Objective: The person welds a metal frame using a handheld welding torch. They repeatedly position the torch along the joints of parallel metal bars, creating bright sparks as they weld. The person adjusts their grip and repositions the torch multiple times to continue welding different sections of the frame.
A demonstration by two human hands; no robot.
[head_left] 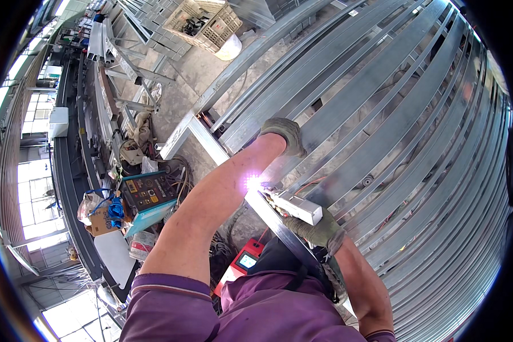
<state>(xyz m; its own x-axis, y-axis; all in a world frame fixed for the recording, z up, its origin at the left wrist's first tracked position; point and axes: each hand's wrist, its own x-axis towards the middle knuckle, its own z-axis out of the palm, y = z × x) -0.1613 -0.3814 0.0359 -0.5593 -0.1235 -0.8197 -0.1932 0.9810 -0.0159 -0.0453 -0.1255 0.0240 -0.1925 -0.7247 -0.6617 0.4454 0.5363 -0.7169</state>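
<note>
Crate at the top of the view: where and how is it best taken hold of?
Probably by the rim of the crate, hands on two opposite sides, coming from above: its top is open, dark things sit inside, and a white bucket crowds one corner.

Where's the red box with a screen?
In the head view, the red box is low, just left of centre, right of the left arm, above the shirt.

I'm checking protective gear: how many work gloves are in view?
2: one green work glove on the left hand, at the metal slats; the other glove on the right hand, which holds a silver box-shaped tool. Others may be hidden.
</note>
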